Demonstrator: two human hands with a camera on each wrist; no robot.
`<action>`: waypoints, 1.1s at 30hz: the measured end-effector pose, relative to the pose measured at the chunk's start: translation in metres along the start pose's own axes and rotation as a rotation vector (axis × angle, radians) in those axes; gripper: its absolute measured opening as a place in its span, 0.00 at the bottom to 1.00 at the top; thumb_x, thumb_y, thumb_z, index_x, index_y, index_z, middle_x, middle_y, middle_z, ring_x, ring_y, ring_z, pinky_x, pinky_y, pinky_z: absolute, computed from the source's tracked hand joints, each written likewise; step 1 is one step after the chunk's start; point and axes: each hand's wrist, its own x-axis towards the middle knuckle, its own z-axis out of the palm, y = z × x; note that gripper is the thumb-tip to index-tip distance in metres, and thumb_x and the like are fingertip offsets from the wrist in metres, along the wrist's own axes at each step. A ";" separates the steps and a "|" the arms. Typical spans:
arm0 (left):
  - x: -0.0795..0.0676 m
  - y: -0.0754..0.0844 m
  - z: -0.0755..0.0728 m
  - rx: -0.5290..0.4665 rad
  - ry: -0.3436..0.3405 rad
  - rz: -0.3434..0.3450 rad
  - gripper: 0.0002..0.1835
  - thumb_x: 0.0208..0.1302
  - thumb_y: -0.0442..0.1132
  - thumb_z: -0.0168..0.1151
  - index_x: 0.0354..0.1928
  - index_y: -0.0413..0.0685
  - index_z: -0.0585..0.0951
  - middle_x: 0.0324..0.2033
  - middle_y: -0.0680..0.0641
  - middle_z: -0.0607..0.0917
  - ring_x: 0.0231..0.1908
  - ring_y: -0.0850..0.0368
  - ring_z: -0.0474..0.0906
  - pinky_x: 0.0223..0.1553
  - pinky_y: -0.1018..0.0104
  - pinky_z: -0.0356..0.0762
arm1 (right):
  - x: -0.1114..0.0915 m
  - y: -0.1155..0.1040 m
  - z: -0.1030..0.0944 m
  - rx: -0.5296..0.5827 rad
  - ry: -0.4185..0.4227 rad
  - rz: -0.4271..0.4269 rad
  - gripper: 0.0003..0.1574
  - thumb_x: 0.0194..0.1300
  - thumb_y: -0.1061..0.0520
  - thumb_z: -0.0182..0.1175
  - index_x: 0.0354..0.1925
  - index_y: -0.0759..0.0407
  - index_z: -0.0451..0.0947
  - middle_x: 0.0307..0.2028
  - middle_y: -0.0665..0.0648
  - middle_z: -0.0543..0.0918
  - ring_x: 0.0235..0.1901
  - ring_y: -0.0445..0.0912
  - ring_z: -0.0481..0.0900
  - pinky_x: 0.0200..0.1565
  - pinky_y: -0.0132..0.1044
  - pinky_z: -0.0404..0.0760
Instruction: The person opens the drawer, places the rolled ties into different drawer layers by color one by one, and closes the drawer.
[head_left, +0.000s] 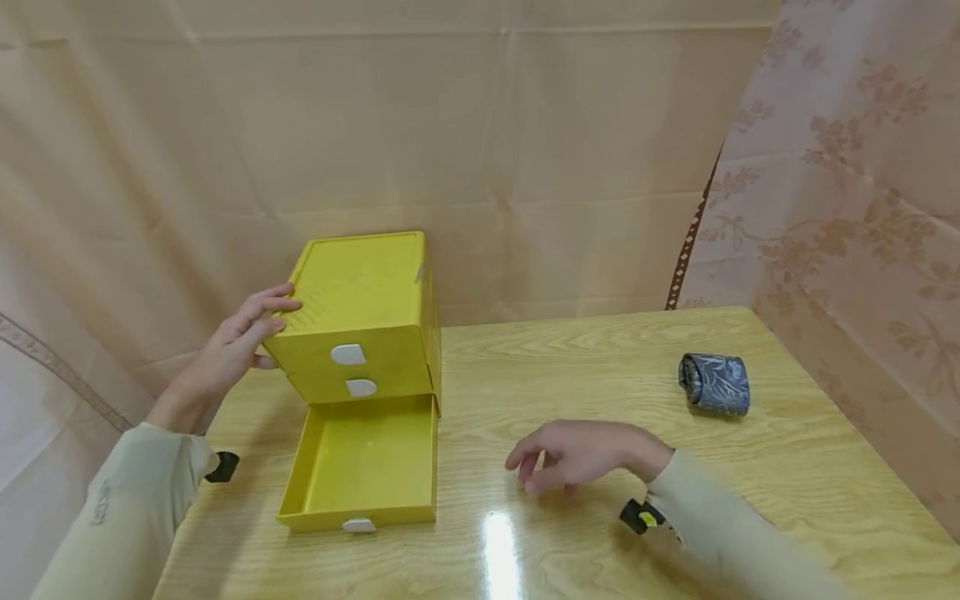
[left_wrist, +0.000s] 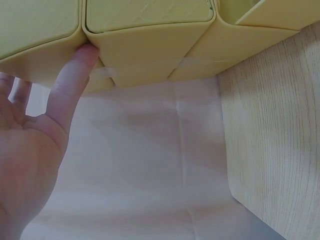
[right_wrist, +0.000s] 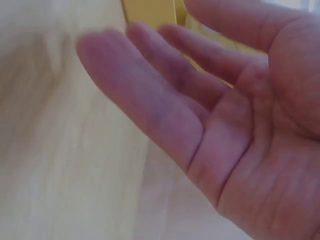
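Note:
A yellow drawer unit (head_left: 352, 287) with three stacked drawers stands toward the left of the table. Its bottom drawer (head_left: 367, 467) is pulled out and holds nothing, while the two upper ones are closed. My left hand (head_left: 243, 333) rests on the unit's top left edge, fingers laid over the top. In the left wrist view the thumb (left_wrist: 72, 85) touches the side near a seam between tiers. Over the table, right of the pulled-out drawer, hangs my right hand (head_left: 573, 454), fingers loosely bent and holding nothing. Its palm (right_wrist: 240, 145) shows bare in the right wrist view.
A rolled dark grey patterned cloth bundle (head_left: 716, 383) lies at the right on the wooden table (head_left: 562, 367). Beige curtain (head_left: 525, 167) hangs behind the table, and a flowered curtain (head_left: 847, 183) hangs along the right side.

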 end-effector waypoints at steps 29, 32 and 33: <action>-0.003 0.001 -0.001 -0.001 0.007 -0.092 0.25 0.72 0.58 0.41 0.66 0.60 0.65 0.71 0.65 0.49 0.64 0.54 0.53 0.44 0.54 0.74 | -0.184 0.166 -0.128 -0.461 0.648 0.265 0.40 0.62 0.56 0.64 0.63 0.76 0.61 0.59 0.79 0.66 0.54 0.74 0.65 0.49 0.67 0.65; -0.002 0.000 -0.001 0.005 0.008 -0.076 0.24 0.73 0.57 0.41 0.66 0.60 0.65 0.71 0.65 0.49 0.64 0.54 0.54 0.43 0.53 0.74 | -0.184 0.171 -0.128 -0.403 0.643 0.278 0.42 0.63 0.52 0.63 0.64 0.75 0.59 0.60 0.79 0.65 0.54 0.74 0.65 0.50 0.68 0.65; -0.002 0.000 -0.001 0.006 0.010 -0.075 0.24 0.73 0.57 0.41 0.66 0.60 0.65 0.71 0.65 0.49 0.63 0.55 0.55 0.43 0.53 0.74 | -0.183 0.171 -0.128 -0.386 0.638 0.279 0.43 0.63 0.51 0.63 0.65 0.75 0.59 0.60 0.79 0.64 0.55 0.74 0.65 0.50 0.68 0.64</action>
